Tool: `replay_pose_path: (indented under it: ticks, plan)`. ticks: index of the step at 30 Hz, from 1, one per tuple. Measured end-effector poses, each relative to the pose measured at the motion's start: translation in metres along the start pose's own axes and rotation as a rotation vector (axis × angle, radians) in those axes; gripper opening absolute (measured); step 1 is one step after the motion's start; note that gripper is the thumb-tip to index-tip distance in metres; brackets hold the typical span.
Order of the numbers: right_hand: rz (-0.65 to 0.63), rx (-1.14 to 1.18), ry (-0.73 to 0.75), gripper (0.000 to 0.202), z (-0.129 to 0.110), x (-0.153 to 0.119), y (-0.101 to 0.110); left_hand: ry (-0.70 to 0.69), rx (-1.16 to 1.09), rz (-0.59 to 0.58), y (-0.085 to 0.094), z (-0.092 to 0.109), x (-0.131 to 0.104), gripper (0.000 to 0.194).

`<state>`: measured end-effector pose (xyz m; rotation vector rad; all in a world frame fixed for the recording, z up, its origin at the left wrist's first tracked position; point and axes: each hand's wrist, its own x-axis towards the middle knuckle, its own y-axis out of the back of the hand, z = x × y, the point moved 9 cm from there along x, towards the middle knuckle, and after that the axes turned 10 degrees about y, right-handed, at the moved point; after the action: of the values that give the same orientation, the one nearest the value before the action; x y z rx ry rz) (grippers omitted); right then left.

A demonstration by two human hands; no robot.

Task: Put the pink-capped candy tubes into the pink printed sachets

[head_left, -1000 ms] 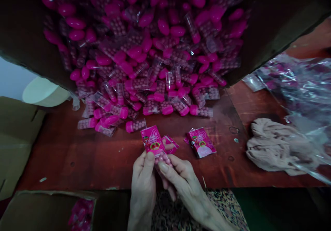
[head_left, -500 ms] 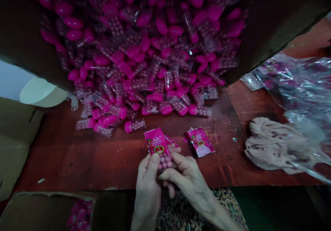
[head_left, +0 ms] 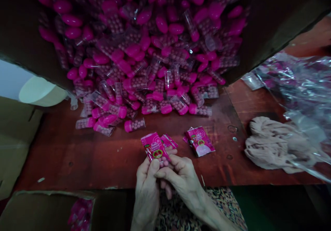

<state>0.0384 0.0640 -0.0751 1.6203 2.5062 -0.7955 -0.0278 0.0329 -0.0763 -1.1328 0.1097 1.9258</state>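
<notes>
A small container of pink balls with a pink printed wrapper is held between both hands near the table's front edge. My left hand grips its left side, thumb on the front. My right hand pinches its lower right end. Just behind my right fingers lies a pink printed packet. Farther right, more pink printed packets lie in a small stack. The container's lower end is partly hidden by my fingers.
A large heap of pink-capped clear tubes spills onto the red-brown table. A white bowl stands left. A beige cloth and clear plastic bags lie right. An open cardboard box is at lower left.
The wrapped container has shifted slightly left and down, and less of its lower end shows. My right fingers have moved left with it. The packet behind is more visible.
</notes>
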Motion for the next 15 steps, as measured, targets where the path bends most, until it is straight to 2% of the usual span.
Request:
replay_pose_path:
  ticks: [15]
  plan:
    - [0.017, 0.077, -0.003, 0.017, 0.0017, -0.0016, 0.0028, 0.033, -0.034, -0.084, -0.0046, -0.0082, -0.0027, 0.031]
